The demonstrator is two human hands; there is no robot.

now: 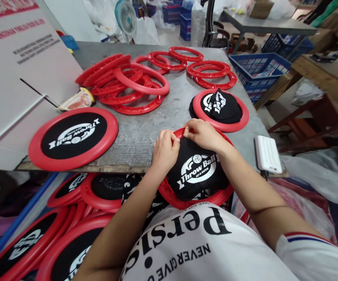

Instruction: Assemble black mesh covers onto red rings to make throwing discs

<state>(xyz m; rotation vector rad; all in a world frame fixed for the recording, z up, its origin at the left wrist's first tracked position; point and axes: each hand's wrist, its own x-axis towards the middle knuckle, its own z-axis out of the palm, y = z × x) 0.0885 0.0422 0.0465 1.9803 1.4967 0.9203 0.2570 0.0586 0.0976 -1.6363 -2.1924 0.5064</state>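
Observation:
A red plastic ring with a black "Throw Ball" fabric cover rests against the table's near edge and my body. My left hand and my right hand are both closed, pinching the black fabric at the ring's far rim, thumbs close together. A finished red disc with black cover lies flat at the left. Another red ring with loose black fabric on it lies just beyond my right hand.
Several bare red rings are piled at the back of the grey table. A white power bank sits at the right edge. Finished discs are stacked below left. A blue crate stands right; a white board lies left.

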